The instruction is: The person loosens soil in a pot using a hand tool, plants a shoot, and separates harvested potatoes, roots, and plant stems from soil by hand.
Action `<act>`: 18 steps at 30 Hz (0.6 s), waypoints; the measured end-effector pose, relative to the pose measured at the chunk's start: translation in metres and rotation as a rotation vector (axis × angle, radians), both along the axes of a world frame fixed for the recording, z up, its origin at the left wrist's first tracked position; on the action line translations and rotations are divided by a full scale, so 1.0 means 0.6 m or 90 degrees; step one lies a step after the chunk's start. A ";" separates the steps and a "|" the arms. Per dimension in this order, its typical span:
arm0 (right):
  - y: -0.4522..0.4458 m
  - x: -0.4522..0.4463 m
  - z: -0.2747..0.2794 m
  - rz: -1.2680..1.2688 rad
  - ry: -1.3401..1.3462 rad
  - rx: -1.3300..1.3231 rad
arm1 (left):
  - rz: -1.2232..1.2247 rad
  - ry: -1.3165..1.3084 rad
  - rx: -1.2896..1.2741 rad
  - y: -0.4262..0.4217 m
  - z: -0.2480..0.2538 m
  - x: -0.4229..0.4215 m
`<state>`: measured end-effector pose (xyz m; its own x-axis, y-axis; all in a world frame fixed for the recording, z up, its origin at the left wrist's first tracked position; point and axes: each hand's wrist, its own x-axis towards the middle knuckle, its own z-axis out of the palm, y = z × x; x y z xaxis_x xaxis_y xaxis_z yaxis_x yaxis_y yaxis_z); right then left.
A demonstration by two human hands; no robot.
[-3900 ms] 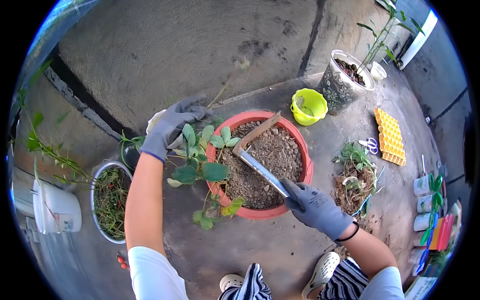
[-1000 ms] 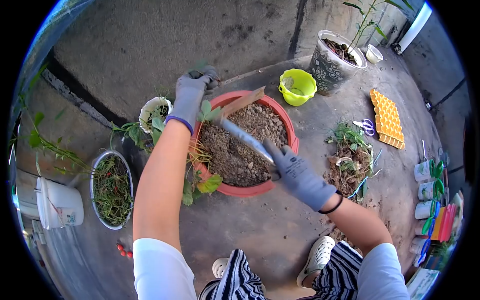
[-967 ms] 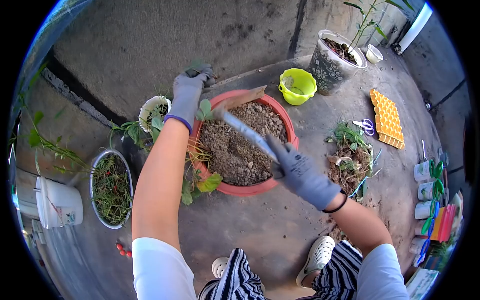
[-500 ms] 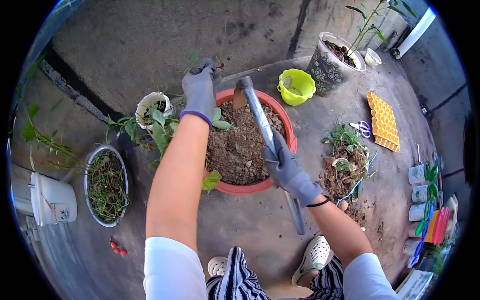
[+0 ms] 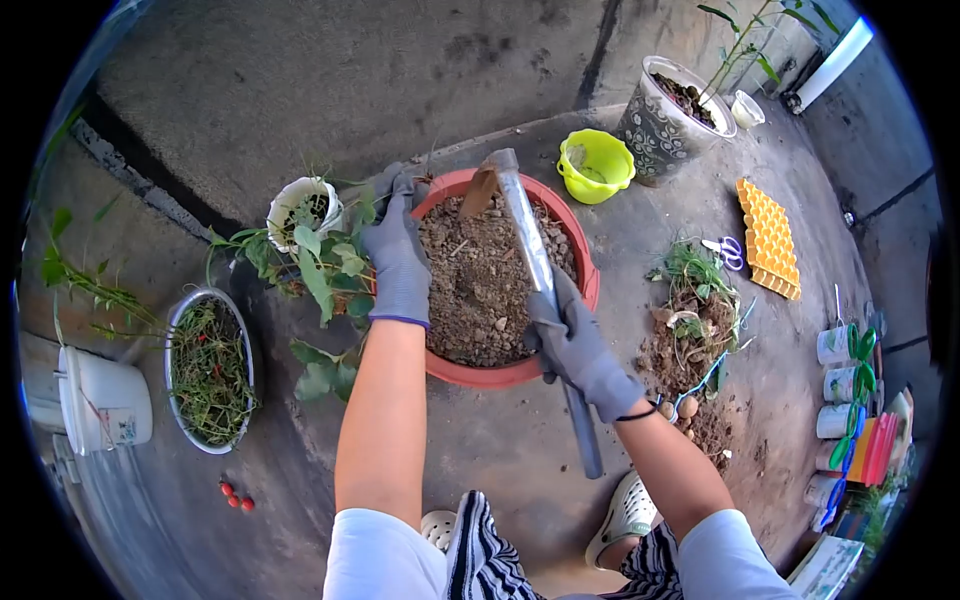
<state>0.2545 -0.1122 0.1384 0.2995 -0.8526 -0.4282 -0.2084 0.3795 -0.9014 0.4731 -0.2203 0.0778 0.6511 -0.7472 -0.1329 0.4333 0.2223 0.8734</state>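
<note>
1. Near the middle of the head view, a red pot [image 5: 482, 377] full of crumbly soil [image 5: 465, 290] sits on the floor [image 5: 500, 435].
2. The right hand [image 5: 580, 345] grips a small hoe [image 5: 527, 232] by its handle, and the blade [image 5: 479, 191] is over the soil.
3. The left hand [image 5: 398, 250] is by the pot's left rim, next to a leafy plant [image 5: 315, 280]; I cannot tell if it holds anything.
4. A yellow-green tub [image 5: 592, 189] stands nearby.

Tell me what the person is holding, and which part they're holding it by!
The right grip holds the hoe by its metal handle, partway along. Whether the left grip holds any of the leafy plant beside it can't be told.
</note>
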 end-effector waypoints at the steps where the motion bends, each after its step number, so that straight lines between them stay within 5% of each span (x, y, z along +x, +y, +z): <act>1: 0.006 -0.004 -0.003 -0.019 0.018 0.007 | -0.037 0.044 -0.039 0.000 -0.003 0.011; 8: 0.022 0.015 0.049 -0.091 0.002 -0.233 | -0.035 0.053 0.034 0.007 -0.002 0.017; 9: 0.006 0.024 -0.015 -0.077 0.095 -0.248 | -0.035 0.051 0.041 0.007 -0.003 0.018; 10: -0.018 0.030 -0.020 0.010 0.067 -0.041 | -0.037 0.049 0.045 0.005 -0.006 0.017; 12: -0.042 0.031 -0.028 -0.004 0.088 0.026 | -0.041 0.064 0.019 -0.004 -0.021 0.016; 18: -0.001 0.005 0.033 -0.062 0.054 -0.073 | -0.021 0.094 0.040 0.003 -0.025 0.011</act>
